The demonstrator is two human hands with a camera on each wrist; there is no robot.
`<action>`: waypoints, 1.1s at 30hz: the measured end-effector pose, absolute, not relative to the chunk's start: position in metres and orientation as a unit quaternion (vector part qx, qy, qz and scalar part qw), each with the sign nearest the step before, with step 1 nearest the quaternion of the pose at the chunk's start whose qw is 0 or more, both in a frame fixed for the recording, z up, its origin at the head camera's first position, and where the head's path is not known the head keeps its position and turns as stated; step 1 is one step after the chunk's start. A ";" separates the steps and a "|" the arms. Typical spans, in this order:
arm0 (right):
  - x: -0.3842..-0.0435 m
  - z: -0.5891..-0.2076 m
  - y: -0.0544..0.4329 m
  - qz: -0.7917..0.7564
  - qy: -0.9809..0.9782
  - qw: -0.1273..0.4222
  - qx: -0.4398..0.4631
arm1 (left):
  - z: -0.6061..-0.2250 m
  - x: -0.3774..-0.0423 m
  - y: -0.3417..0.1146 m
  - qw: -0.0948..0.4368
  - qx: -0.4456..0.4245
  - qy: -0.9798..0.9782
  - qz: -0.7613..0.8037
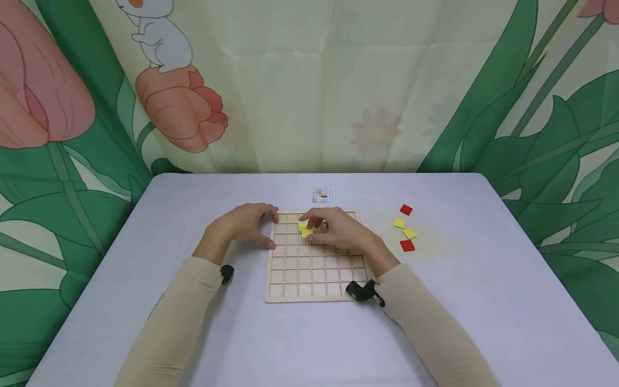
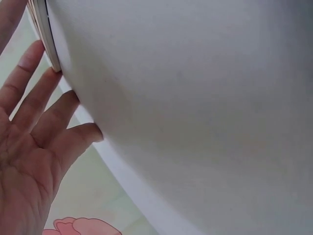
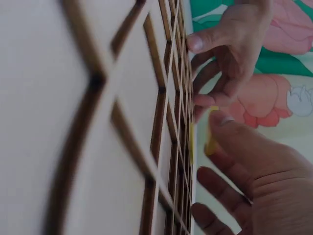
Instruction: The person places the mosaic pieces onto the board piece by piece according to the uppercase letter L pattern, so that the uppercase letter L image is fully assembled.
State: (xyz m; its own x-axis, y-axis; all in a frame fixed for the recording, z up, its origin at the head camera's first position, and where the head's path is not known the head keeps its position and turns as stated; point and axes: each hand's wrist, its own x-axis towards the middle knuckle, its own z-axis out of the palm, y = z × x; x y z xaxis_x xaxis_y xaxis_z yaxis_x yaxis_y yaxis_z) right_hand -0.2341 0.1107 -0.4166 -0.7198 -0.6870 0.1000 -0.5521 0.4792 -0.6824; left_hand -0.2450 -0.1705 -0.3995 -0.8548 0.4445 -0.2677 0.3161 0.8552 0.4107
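Note:
A wooden grid board (image 1: 282,276) lies on the table. My left hand (image 1: 244,223) steadies its left side, thumb and fingertips at the frame; in the left wrist view, spread fingers touch the board's edge (image 2: 47,41). Over the upper part of the grid, my right hand (image 1: 340,230) pinches a yellow square tile (image 1: 307,233) between thumb and fingers. The right wrist view shows this tile (image 3: 211,134) tilted on edge, just off the board's surface. Another yellow tile (image 1: 302,226) sits in the grid right behind it, partly covered by the held one.
To the right of the board lie loose tiles: a red tile (image 1: 406,209), a yellow tile (image 1: 399,222), another yellow tile (image 1: 410,233) and a red tile (image 1: 408,245). Behind the board is a small printed pattern card (image 1: 323,194). A floral curtain (image 1: 300,107) hangs past the white table's (image 1: 309,344) far edge.

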 end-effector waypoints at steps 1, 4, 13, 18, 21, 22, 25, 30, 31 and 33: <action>-0.235 -0.418 0.109 -0.355 0.857 0.097 -0.361 | -0.399 -0.246 -0.171 0.179 0.201 0.947 0.178; -0.235 -0.421 0.105 -0.345 0.862 0.108 -0.355 | -0.398 -0.246 -0.172 0.179 0.204 0.946 0.177; -0.232 -0.421 0.096 -0.325 0.869 0.115 -0.355 | -0.396 -0.245 -0.172 0.177 0.205 0.947 0.174; -0.231 -0.420 0.097 -0.318 0.876 0.113 -0.345 | -0.398 -0.246 -0.171 0.177 0.200 0.947 0.178; -0.230 -0.420 0.098 -0.317 0.878 0.106 -0.343 | -0.397 -0.246 -0.171 0.181 0.197 0.947 0.179; -0.230 -0.420 0.099 -0.316 0.879 0.104 -0.342 | -0.397 -0.246 -0.171 0.181 0.197 0.947 0.180; -0.229 -0.419 0.102 -0.316 0.879 0.104 -0.341 | -0.397 -0.247 -0.171 0.184 0.194 0.946 0.183; -0.226 -0.412 0.107 -0.316 0.878 0.113 -0.341 | -0.398 -0.248 -0.172 0.188 0.186 0.947 0.181; -0.226 -0.410 0.108 -0.310 0.880 0.112 -0.342 | -0.399 -0.248 -0.172 0.188 0.187 0.947 0.181; -0.224 -0.406 0.109 -0.290 0.886 0.108 -0.346 | -0.399 -0.248 -0.172 0.190 0.185 0.947 0.182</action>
